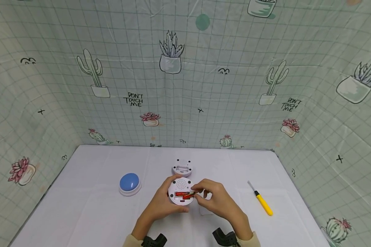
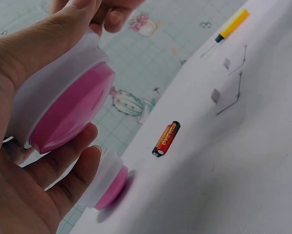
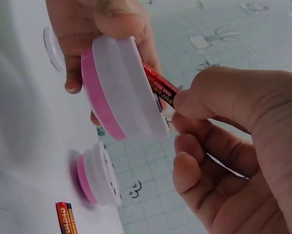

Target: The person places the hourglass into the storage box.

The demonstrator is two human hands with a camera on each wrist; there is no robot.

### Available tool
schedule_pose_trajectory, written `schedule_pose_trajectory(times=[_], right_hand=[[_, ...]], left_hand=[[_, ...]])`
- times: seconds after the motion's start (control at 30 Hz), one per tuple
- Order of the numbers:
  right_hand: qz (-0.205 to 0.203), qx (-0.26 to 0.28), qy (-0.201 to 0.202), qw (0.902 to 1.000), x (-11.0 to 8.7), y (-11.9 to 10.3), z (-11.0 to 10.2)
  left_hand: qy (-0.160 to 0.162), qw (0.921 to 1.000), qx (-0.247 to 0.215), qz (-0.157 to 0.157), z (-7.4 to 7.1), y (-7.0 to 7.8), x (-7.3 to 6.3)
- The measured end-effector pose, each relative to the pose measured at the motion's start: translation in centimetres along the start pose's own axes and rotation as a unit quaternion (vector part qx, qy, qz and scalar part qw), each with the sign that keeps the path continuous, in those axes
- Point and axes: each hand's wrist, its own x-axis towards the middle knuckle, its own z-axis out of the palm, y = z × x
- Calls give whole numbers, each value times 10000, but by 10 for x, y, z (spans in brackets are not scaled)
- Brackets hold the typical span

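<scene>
My left hand (image 1: 160, 203) grips a round white push button (image 1: 180, 182) by its rim, its underside and battery compartment turned up. Its pink dome (image 2: 77, 109) shows in the left wrist view. One red battery (image 1: 180, 193) lies in the compartment. Between thumb and fingers, my right hand (image 1: 217, 199) pinches another red and black battery (image 3: 158, 84), marked AAA. That battery is tilted, with its far end at the compartment. In the left wrist view, the right hand is mostly hidden behind the push button.
Behind the hands lies a second pink-domed push button (image 1: 182, 168), underside showing. A blue-domed button (image 1: 129, 183) stands at the left. A yellow-handled screwdriver (image 1: 263, 204) lies at the right. Loose batteries (image 2: 166, 139) and small metal pieces (image 2: 215, 95) are on the white table.
</scene>
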Motion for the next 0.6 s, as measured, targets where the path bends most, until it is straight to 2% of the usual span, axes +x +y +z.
schedule_pose_trajectory(times=[0.3, 0.47, 0.6], right_hand=[[4, -174, -247, 9995, -1, 0, 0], [-142, -304, -145, 9993, -2, 1, -2], [-81, -345, -32, 9994, -3, 5, -6]], left_hand=[[24, 9999, -28, -123, 5, -2, 1], [6, 10000, -44, -47, 5, -3, 1], [41, 9999, -34, -131, 6, -3, 2]])
